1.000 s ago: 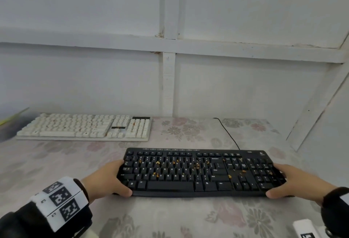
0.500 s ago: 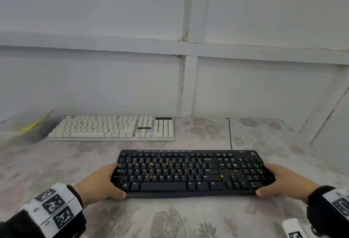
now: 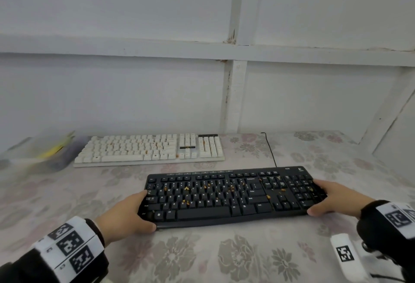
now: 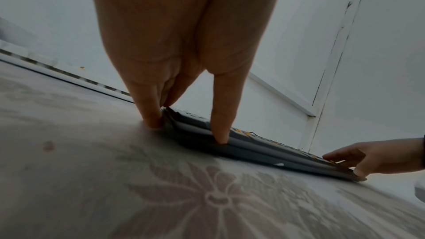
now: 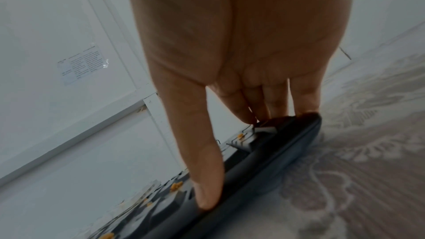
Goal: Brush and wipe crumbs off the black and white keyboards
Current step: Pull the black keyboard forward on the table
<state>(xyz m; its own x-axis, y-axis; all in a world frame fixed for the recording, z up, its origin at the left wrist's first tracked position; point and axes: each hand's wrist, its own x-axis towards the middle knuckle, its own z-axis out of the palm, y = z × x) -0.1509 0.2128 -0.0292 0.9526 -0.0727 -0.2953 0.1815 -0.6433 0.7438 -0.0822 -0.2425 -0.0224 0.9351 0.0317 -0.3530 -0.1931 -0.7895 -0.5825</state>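
The black keyboard (image 3: 224,202) lies on the flowered cloth in front of me, with orange crumbs (image 3: 186,189) scattered over its keys. My left hand (image 3: 128,213) grips its left end, thumb on the front edge and fingers at the side. At the other end my right hand (image 3: 332,199) holds it the same way. The left wrist view shows my left hand (image 4: 184,61) with fingertips at the black keyboard (image 4: 264,144) edge. In the right wrist view my right hand (image 5: 230,61) has its thumb on the black keyboard (image 5: 276,152). The white keyboard (image 3: 148,148), also crumbed, lies behind at the left.
A blurred clear container (image 3: 45,152) with something yellow stands at the far left. The black cable (image 3: 269,148) runs back to the white panelled wall. A white tagged device (image 3: 345,255) lies by my right wrist. The flowered cloth (image 3: 202,255) covers the table.
My view has swung to the left, bringing the container into sight. Both hands keep their hold on the black keyboard, which sits a little further left against the white one.
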